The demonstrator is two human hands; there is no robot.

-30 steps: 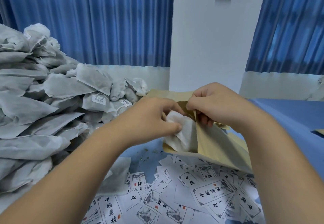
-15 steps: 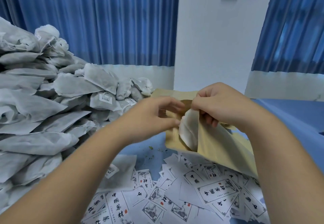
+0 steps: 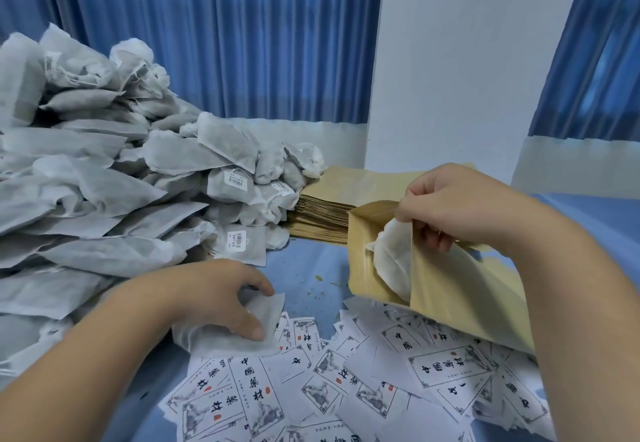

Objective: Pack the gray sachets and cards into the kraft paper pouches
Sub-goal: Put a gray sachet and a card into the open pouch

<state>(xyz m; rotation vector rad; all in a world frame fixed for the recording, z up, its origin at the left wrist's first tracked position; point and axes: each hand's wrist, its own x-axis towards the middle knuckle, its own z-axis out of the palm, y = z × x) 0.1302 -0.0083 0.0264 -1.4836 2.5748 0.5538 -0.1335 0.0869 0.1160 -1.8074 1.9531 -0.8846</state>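
The cards (image 3: 254, 395) on the bench (image 3: 304, 268) read 中国药材 in black characters. White barcode stickers (image 3: 236, 178) on the sachets (image 3: 173, 154) are too small to read.

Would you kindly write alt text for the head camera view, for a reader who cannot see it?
The right hand holds open a kraft pouch with a sachet partly inside, while the left hand grips a second sachet lying by scattered cards; a sachet pile sits left.

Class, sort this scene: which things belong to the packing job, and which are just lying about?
Job: sachet pile, cards, pouch stack, pouch held by right hand, sachet gripped by left hand.
Lying about: curtains, wall, crumbs.
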